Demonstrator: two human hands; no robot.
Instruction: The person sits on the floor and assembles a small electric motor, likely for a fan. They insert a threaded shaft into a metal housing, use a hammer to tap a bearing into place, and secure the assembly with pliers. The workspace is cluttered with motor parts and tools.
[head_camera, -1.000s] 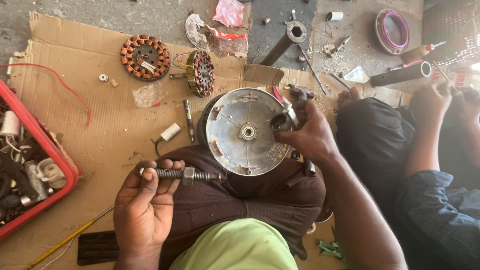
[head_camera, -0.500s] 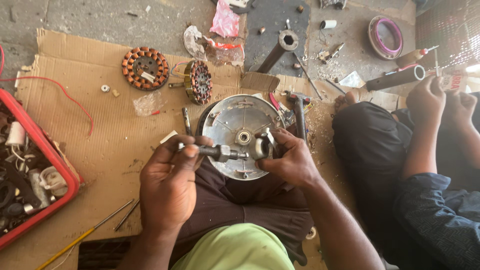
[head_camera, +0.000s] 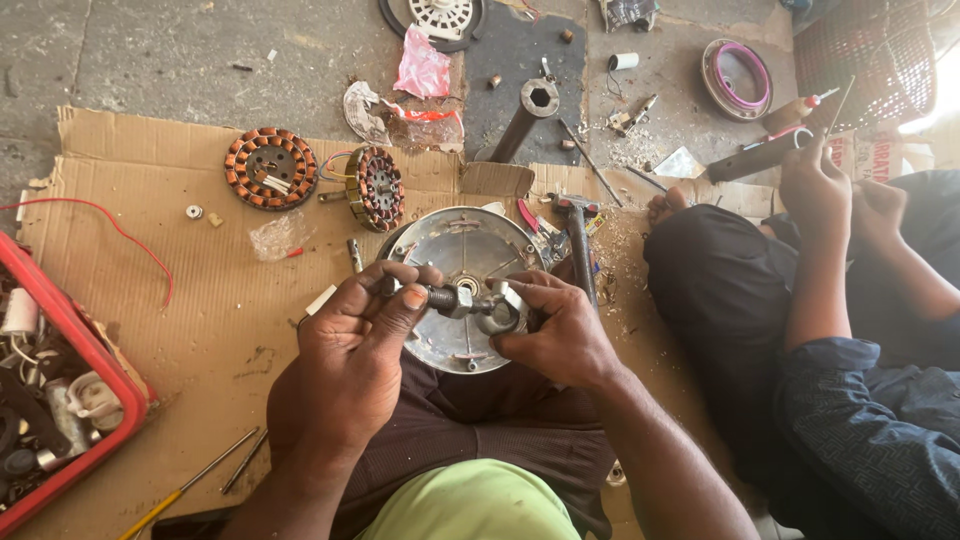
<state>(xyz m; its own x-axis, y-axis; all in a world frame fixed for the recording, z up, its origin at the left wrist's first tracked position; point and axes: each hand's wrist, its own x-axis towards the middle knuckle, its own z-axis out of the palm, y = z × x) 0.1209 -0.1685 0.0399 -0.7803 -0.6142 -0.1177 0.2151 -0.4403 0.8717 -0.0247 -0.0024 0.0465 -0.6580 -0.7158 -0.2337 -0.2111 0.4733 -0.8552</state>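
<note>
My left hand (head_camera: 355, 340) grips a threaded metal shaft (head_camera: 442, 296) by its left end. My right hand (head_camera: 555, 330) holds a round metal bearing piece (head_camera: 500, 312) at the shaft's right end. Both hands meet above a round silvery motor cover (head_camera: 465, 250) that rests on my lap. The shaft lies level across the cover's middle.
Two copper-wound stators (head_camera: 271, 168) (head_camera: 378, 188) lie on the cardboard sheet (head_camera: 150, 300). A red crate (head_camera: 70, 330) of parts stands at the left. A hammer (head_camera: 578, 240) and a metal pipe (head_camera: 525, 118) lie beyond the cover. Another person (head_camera: 820, 300) sits at the right, hands on a tube.
My left hand carried the shaft up from my lap to the cover's middle. My right hand left the cover's rim and now holds the bearing piece against the shaft's end.
</note>
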